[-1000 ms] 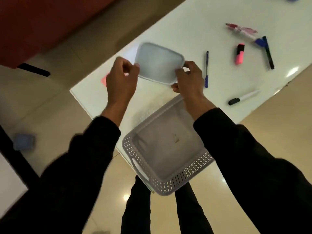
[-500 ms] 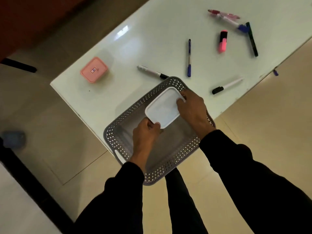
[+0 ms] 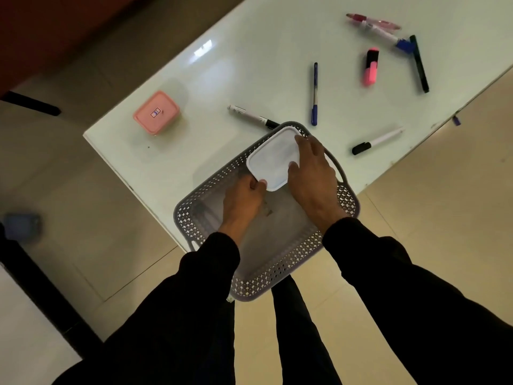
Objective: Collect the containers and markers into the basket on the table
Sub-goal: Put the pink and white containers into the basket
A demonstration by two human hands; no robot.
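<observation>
Two hands on white container, rounded corners, smooth lid

Dim indoor view. Overhead light leaves a small glare patch on the glossy desk; dark sleeves lose detail; wide-angle distortion and soft blur at edges.

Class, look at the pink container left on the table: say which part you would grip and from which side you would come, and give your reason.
Grip the pink container across its two opposite side walls, just under the lid, coming down from above. It sits flat and upright on the table, lid on, with bare surface all round it, so both sides are free. It probably suits a one-handed span.
</observation>
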